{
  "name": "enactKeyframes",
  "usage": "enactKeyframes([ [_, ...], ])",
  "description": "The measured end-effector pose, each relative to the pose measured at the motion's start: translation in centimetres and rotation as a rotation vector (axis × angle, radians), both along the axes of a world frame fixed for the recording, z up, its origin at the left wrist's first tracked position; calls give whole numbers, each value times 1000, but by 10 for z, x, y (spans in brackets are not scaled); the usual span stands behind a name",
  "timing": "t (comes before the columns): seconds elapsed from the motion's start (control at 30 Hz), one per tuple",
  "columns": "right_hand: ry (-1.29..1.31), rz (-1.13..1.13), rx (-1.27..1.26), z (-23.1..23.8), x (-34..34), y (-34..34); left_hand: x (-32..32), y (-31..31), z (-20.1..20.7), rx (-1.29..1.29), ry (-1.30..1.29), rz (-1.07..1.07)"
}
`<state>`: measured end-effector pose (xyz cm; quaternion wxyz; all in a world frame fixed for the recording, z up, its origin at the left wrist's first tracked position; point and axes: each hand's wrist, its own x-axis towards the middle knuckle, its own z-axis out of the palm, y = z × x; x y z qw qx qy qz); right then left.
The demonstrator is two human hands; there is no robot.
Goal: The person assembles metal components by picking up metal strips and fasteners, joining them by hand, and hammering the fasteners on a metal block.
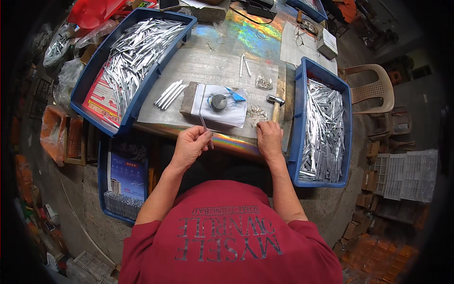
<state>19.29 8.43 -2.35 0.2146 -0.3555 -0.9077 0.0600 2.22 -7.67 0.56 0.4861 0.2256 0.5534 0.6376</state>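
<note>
My left hand [193, 144] is closed in a pinch around a thin metal strip [205, 130], which slants up in front of the table edge. At that edge, my right hand [270, 138] has its fingers bent together beside some small metal pieces [257, 113]; what they hold, if anything, is hidden. A hammer [275, 100] lies just beyond this hand, its handle pointing toward it. Between and beyond my hands stands a block [190, 97] covered with white paper, and a dark round metal piece [218, 102] sits on top next to a blue scrap [235, 94].
Blue bins of silvery metal strips stand at left [182, 35] and right [346, 137]. Several strips [169, 94] lie left of the block, two more [244, 65] beyond it. Another small-parts pile [264, 82] lies near the hammer. A plastic chair [373, 90] stands at right.
</note>
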Motion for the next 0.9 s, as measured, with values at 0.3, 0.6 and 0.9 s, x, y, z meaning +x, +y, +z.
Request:
enactKeyframes([
  [0.3, -225, 41, 82, -5, -9, 4, 4, 4, -5, 16, -29, -20],
  [0.6, 356, -75, -387, 8, 3, -6, 7, 4, -2, 69, -172, -67],
  [0.9, 664, 141, -976, 43, -13, -60, 17, 14, 7, 80, -357, -57],
])
